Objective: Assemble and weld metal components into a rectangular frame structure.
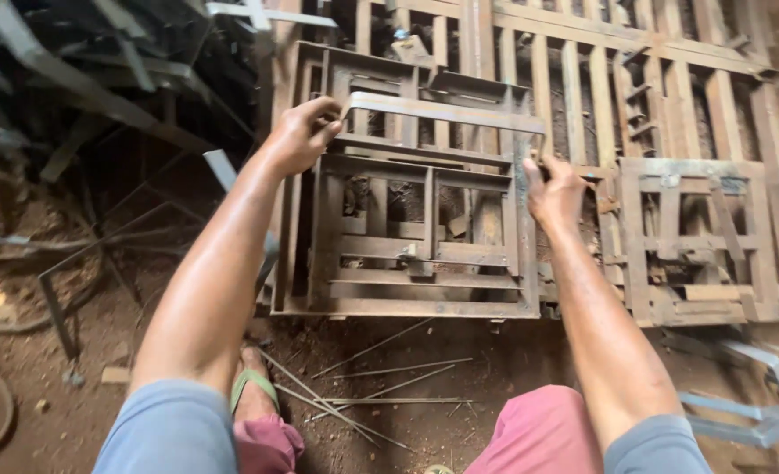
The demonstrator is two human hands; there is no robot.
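Two hands on one rusty rectangular welded steel frame point(446, 132), tilted up off a stack of similar frames point(407, 263) lying on the dirt floor point(495, 360). Left hand point(306, 132) has fingers curled around the top-left corner; right hand point(552, 189) grips the right rail, fingers closed. It looks stiff, weighty and rough-edged, so opposite rails seem the safest hold. Thin loose rods point(380, 386) lie below.

Soft even daylight, dim upper-left corner, slight motion blur throughout
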